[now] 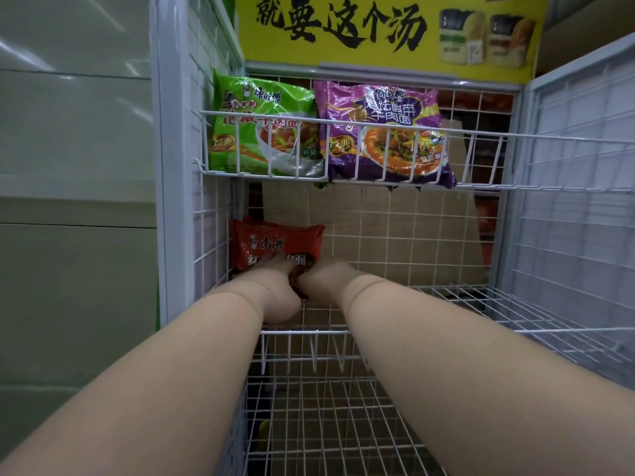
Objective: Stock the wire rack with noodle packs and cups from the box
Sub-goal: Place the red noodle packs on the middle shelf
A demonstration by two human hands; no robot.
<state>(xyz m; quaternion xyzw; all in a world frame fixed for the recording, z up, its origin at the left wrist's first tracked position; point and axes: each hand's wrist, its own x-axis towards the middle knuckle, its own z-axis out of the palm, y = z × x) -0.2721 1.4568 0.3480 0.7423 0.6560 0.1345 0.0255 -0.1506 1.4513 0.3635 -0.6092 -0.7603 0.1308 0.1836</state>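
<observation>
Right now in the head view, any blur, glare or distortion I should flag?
Head view: hands at the red pack are motion-blurred; rack wires bow from wide-angle distortion; glare streaks on the left wall; green pack and purple pack read fairly sharp.

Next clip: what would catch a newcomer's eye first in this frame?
Both bare hands, left hand and right hand, meet on a red noodle pack standing at the left end of the white wire rack's middle shelf. Above, on the top shelf, a green noodle pack and a purple noodle pack stand side by side, under a bright yellow sign with black lettering.
</observation>
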